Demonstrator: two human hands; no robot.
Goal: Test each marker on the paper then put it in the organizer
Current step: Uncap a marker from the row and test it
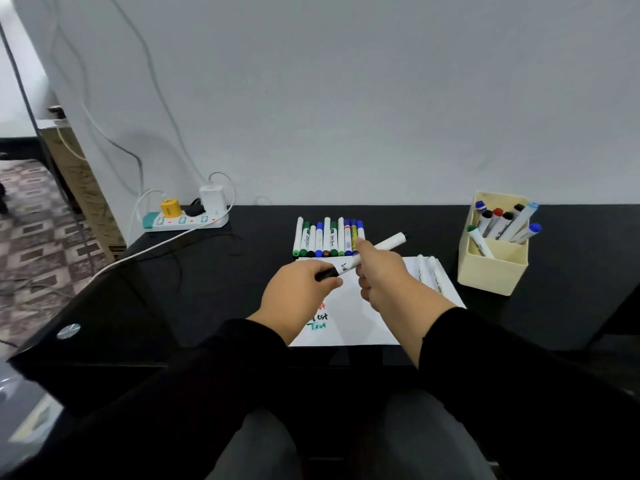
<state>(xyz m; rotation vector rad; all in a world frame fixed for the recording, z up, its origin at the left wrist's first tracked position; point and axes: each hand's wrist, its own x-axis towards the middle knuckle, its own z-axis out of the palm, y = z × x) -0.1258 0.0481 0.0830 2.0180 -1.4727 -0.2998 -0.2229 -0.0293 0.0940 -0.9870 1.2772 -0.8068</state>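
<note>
- Marker (pixel 372 252), white barrel with a black cap, held in the air over the far edge of the paper (pixel 360 317), barrel slanting up toward 2 o'clock.
- Left hand (pixel 298 292): grip pinched on the black cap end; right hand (pixel 377 271): grip wrapped round the white barrel near its middle.
- Probably the uncapping or recapping step; cannot tell which.
- Light, stiff, smooth plastic; likely slippery, so best held mid-barrel with the cap pulled or pushed straight along the axis, not twisted sideways.
- Row of markers (pixel 327 237) lying side by side on the counter (pixel 207 289) at 12 o'clock of the paper, seemingly awaiting test.
- Three white markers (pixel 429 271) resting on the paper's edge at 2 o'clock.
- Organizer (pixel 491 268) at 3 o'clock, well apart from the hands, already holding several capped markers upright or leaning.
- Scribbled words in red, black and green on the paper near the left wrist.
</note>
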